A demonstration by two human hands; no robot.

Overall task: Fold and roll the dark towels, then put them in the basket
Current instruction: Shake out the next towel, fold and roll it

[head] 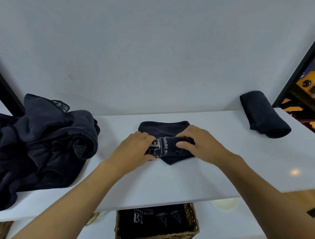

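Nearest you, the basket (192, 230) sat below the table's (167, 184) front edge, with rolled towels (156, 222) packed inside it, logos up. On the table, your left hand (132, 149) and right hand (197, 142) both gripped the towel (171, 153), fingers curled round its partly rolled near part, while its flat far end lay spread toward the wall. To your left, a pile (40, 145) of unfolded dark towels slumped on the table. Farthest, at the right rear, a finished roll (262, 114) lay against the wall.
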